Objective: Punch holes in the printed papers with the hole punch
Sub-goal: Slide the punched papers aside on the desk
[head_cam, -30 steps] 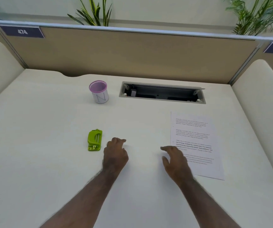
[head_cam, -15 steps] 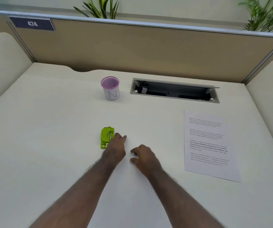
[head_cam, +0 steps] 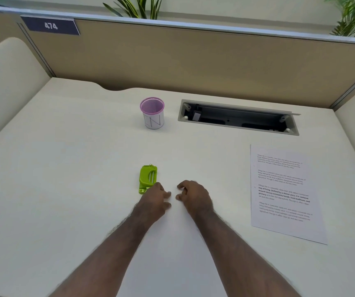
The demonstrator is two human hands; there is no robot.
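A small lime-green hole punch [head_cam: 147, 179] lies flat on the white desk [head_cam: 65, 189], near the middle. My left hand [head_cam: 154, 201] rests just below and right of it, fingers loosely apart, covering the punch's near right corner; it holds nothing. My right hand [head_cam: 193, 197] sits beside the left, fingers curled but apart, empty, palm down on the desk. A printed sheet of paper [head_cam: 283, 194] with several text paragraphs lies flat at the right, well away from both hands.
A pink mesh pen cup [head_cam: 152, 114] stands behind the punch. An open cable tray slot [head_cam: 238, 117] is sunk into the desk at the back right. Tan partition panels [head_cam: 193, 61] close off the back and sides.
My right hand has left the paper's edge and moved left beside my left hand. My left hand has closed in on the punch's near corner. The view has shifted left.
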